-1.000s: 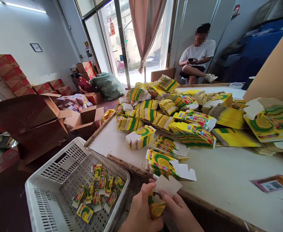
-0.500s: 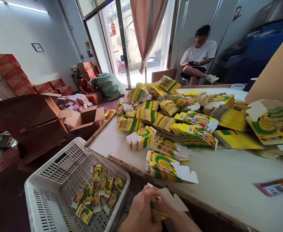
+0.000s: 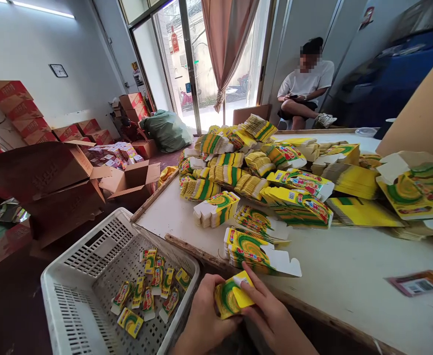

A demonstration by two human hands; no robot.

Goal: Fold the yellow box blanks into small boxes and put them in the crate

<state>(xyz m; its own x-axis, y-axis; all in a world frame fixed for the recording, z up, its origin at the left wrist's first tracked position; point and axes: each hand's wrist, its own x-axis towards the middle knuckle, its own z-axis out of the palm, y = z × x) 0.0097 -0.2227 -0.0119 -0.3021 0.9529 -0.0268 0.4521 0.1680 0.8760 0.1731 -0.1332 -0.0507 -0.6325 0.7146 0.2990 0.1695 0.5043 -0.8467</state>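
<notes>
A small yellow-and-green carton (image 3: 225, 300) is held between both hands above the table's front edge. My left hand (image 3: 204, 308) grips its left side, the thumb on top and the other fingers underneath. At its right end my right hand (image 3: 267, 306) closes on a yellow flap, one finger stretched along the far edge. A small white piece shows by the right fingers; whether it is a flap or a finger cover I cannot tell. Just beyond lies a stack of flattened cartons (image 3: 251, 250) with white flaps. At lower left a white plastic basket (image 3: 72, 268) contains several folded cartons (image 3: 130, 321).
Piled flat cartons (image 3: 234, 165) cover the back of the white table (image 3: 334, 266). A wooden strip (image 3: 194, 252) edges it. A printed packet (image 3: 419, 284) lies at right. Open cardboard boxes (image 3: 133, 180) stand at left. A seated person (image 3: 305, 84) is beyond the table.
The carton has turned upward, so its printed yellow face now shows. My hands have moved apart, and the right hand has shifted to the carton's right end.
</notes>
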